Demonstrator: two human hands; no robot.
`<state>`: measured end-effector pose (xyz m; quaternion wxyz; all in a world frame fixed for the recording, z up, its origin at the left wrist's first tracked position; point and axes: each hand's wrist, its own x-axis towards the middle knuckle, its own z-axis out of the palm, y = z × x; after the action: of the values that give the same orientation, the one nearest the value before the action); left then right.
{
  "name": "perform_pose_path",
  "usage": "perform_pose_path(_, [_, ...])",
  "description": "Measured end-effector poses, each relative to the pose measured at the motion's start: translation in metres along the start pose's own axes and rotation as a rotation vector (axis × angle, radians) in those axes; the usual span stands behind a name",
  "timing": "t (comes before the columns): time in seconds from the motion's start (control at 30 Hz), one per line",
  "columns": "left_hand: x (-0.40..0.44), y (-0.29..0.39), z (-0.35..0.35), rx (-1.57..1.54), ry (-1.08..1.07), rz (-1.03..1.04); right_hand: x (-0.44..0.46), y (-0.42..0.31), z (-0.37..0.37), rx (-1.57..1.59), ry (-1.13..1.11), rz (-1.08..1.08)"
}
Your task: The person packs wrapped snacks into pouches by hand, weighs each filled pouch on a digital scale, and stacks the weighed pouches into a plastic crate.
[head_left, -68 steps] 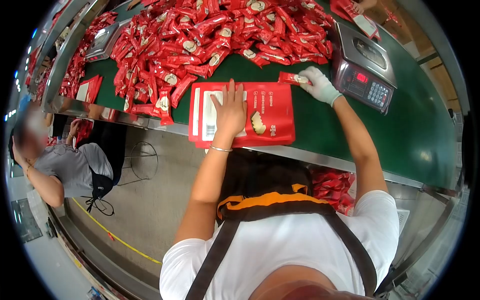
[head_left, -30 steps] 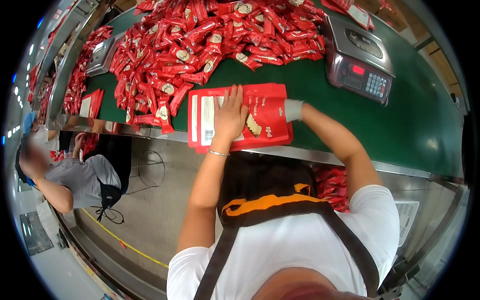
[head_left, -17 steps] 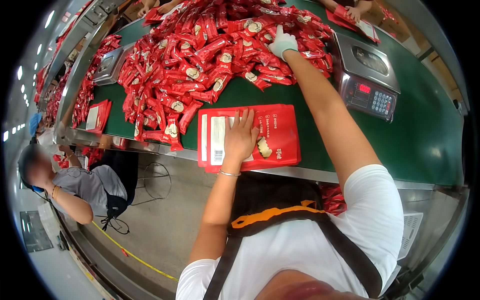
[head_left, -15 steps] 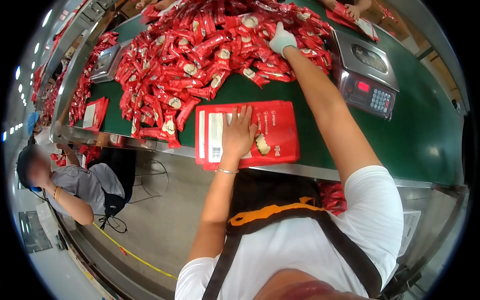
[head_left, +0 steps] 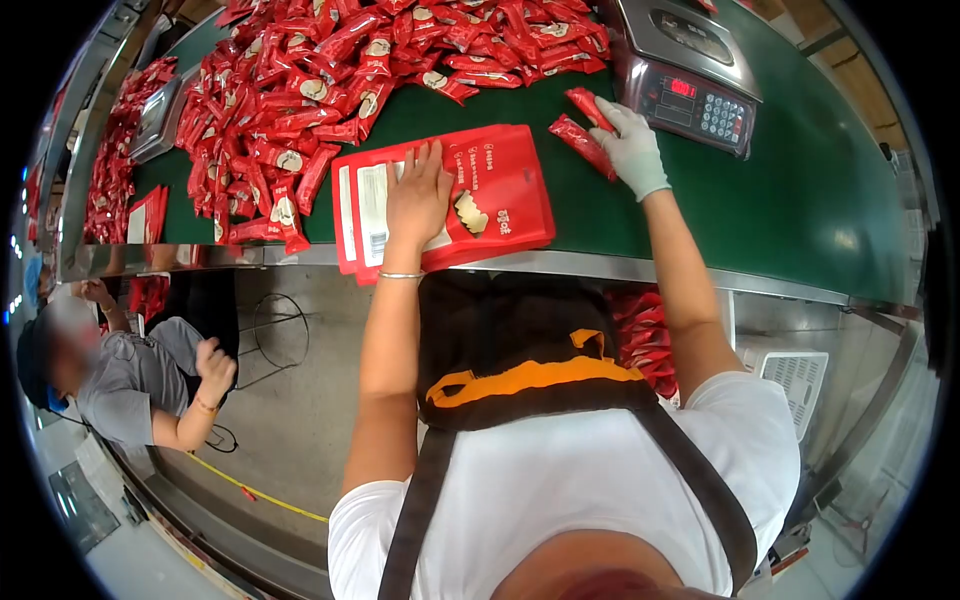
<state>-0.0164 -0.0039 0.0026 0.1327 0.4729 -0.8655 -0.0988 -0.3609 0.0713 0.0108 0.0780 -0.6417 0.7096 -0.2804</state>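
My bare left hand [head_left: 417, 205] lies flat, fingers stretched, on a small stack of flat red printed bags [head_left: 515, 180] at the table's front edge. My right hand [head_left: 633, 152], in a white glove, is to the right of the bags, low over the green table. Its thumb and fingers close around a small red snack packet [head_left: 582, 102]. A second red snack packet [head_left: 580, 146] lies just below, partly under the hand. Behind the bags spreads a large pile of the same red packets [head_left: 300, 95].
A digital scale [head_left: 690, 95] with a lit red display stands behind my right hand. Another scale [head_left: 155, 120] is at the far left, near more red bags [head_left: 148, 215]. A seated person in grey [head_left: 130, 375] is at the left. A white crate [head_left: 795, 385] sits below the table.
My right hand has come back from the pile toward me, with two packets now at it. My left hand stays on the bags. The view has shifted.
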Motion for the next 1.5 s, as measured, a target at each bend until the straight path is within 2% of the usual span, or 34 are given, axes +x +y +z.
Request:
perform_pose_path(0.07, [-0.002, 0.0, 0.0, -0.031, -0.025, -0.015, -0.008, 0.01, 0.019, -0.116, 0.16, -0.178])
perform_pose_path(0.13, [-0.003, -0.001, -0.001, -0.071, -0.044, -0.027, -0.028, -0.014, 0.021, -0.237, -0.022, 0.048])
perform_pose_path(0.23, [0.001, -0.003, -0.006, -0.142, -0.076, -0.065, -0.048, -0.022, 0.002, -0.266, -0.087, 0.097])
perform_pose_path(0.33, [0.004, -0.005, -0.006, -0.171, -0.076, -0.081, -0.067, -0.03, -0.014, 0.094, -0.189, 0.011])
perform_pose_path(0.43, [0.001, -0.006, -0.001, -0.196, -0.042, -0.032, -0.069, -0.057, -0.006, 0.17, -0.215, -0.27])
perform_pose_path(0.47, [0.0, -0.005, -0.002, -0.198, -0.046, -0.037, -0.059, -0.06, 0.007, 0.173, -0.221, -0.268])
perform_pose_path(0.53, [0.0, -0.005, -0.003, -0.156, -0.057, 0.008, -0.03, -0.06, 0.044, 0.071, -0.169, -0.453])
perform_pose_path(0.57, [0.001, -0.005, -0.004, -0.149, -0.044, -0.008, -0.019, -0.069, 0.057, 0.078, -0.172, -0.474])
perform_pose_path(0.63, [0.001, -0.004, -0.004, -0.156, -0.063, 0.021, -0.005, -0.087, 0.078, 0.127, -0.467, -0.134])
perform_pose_path(0.67, [-0.001, -0.004, -0.003, -0.153, -0.064, 0.009, 0.0, -0.092, 0.087, 0.132, -0.541, -0.081])
perform_pose_path(0.73, [-0.002, -0.004, -0.002, -0.155, -0.006, 0.018, 0.009, -0.099, 0.104, 0.186, -0.575, -0.109])
perform_pose_path(0.8, [-0.004, 0.0, -0.006, -0.164, 0.037, -0.003, 0.011, -0.104, 0.106, 0.302, -0.593, -0.131])
perform_pose_path(0.87, [-0.006, 0.008, -0.008, 0.048, 0.049, -0.068, 0.007, -0.103, 0.099, 0.463, -0.604, -0.126])
perform_pose_path(0.93, [-0.006, 0.001, 0.001, 0.026, 0.073, -0.083, -0.005, -0.109, 0.082, 0.673, -0.548, -0.077])
perform_pose_path(1.0, [-0.009, 0.004, 0.001, 0.034, 0.219, -0.091, -0.022, -0.118, 0.06, 0.867, -0.415, 0.02])
perform_pose_path(1.07, [-0.011, 0.008, 0.0, 0.132, 0.232, -0.031, -0.033, -0.096, 0.077, 0.956, -0.372, 0.049])
perform_pose_path(1.13, [-0.01, 0.006, 0.002, 0.105, 0.233, 0.029, -0.026, -0.084, 0.089, 0.966, -0.56, 0.085])
perform_pose_path(1.27, [-0.01, 0.003, 0.0, 0.122, 0.192, 0.067, -0.021, -0.08, 0.127, 0.947, -0.578, -0.029])
perform_pose_path(1.33, [-0.009, 0.003, 0.003, 0.026, 0.18, 0.055, -0.009, -0.064, 0.13, 0.906, -0.542, -0.093])
perform_pose_path(1.4, [-0.01, 0.005, -0.003, 0.063, 0.106, 0.022, 0.004, -0.065, 0.086, 0.578, -0.498, -0.323])
perform_pose_path(1.47, [-0.007, 0.004, -0.001, 0.027, 0.12, 0.03, 0.047, -0.058, 0.035, 0.594, -0.935, 0.176])
perform_pose_path(1.5, [-0.008, 0.003, 0.001, 0.007, 0.108, 0.013, 0.068, -0.041, 0.026, 0.328, -0.639, -0.046])
